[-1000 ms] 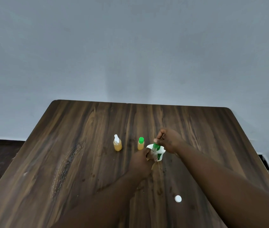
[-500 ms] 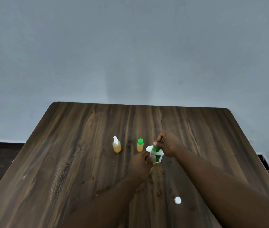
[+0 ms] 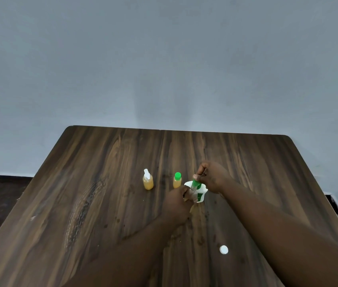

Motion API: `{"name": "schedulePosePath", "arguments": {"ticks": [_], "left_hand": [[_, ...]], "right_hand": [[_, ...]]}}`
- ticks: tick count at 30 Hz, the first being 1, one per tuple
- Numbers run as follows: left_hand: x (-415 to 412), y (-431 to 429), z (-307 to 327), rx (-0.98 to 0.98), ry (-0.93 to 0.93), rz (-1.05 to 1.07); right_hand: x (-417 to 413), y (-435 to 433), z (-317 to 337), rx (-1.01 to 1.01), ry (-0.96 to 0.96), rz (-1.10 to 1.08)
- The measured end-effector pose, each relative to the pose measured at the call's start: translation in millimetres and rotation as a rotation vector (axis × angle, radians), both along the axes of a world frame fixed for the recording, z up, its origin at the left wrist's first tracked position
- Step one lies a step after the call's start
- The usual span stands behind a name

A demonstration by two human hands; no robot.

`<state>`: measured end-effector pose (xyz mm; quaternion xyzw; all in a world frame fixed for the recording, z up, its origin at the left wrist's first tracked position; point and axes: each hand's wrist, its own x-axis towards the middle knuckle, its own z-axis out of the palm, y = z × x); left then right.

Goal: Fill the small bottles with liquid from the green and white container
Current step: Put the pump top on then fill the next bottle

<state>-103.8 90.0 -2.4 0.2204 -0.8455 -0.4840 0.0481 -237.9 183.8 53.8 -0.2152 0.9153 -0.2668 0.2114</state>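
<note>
White and round, one loose cap [image 3: 223, 249] is lying on the dark wood-grain worktop [image 3: 102, 204] nearest the camera, well apart from everything else. Further in, the left hand [image 3: 177, 204] is curling its fingers round a small clear bottle [image 3: 193, 195], which the fingers are largely hiding, and holding it roughly upright just in front of the green and white container [image 3: 201, 196]. The right hand [image 3: 212, 177] is coming in from above and pinching the green cap [image 3: 195, 182] at the top of that bottle between thumb and fingertips. The container is sitting on the worktop between the two hands, and its green print is showing too small to read.

Beyond, to the left, two more bottles are standing upright with amber liquid inside. The green-capped bottle [image 3: 177, 180] is standing near the left hand, and the spray-top bottle [image 3: 148, 181] is standing further left. That is making three small bottles, one container and one loose cap. Behind the worktop, a plain grey wall [image 3: 164, 59] is filling the view.
</note>
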Motion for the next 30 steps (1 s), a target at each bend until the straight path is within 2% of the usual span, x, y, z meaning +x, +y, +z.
{"name": "schedulePosePath", "arguments": {"ticks": [16, 30], "left_hand": [[5.5, 2.3, 0.0, 0.009, 0.012, -0.018], [4.0, 0.6, 1.3, 0.016, 0.022, -0.026]], "right_hand": [[5.0, 1.6, -5.5, 0.032, 0.004, -0.009], [3.6, 2.7, -4.6, -0.045, -0.046, -0.047]]}}
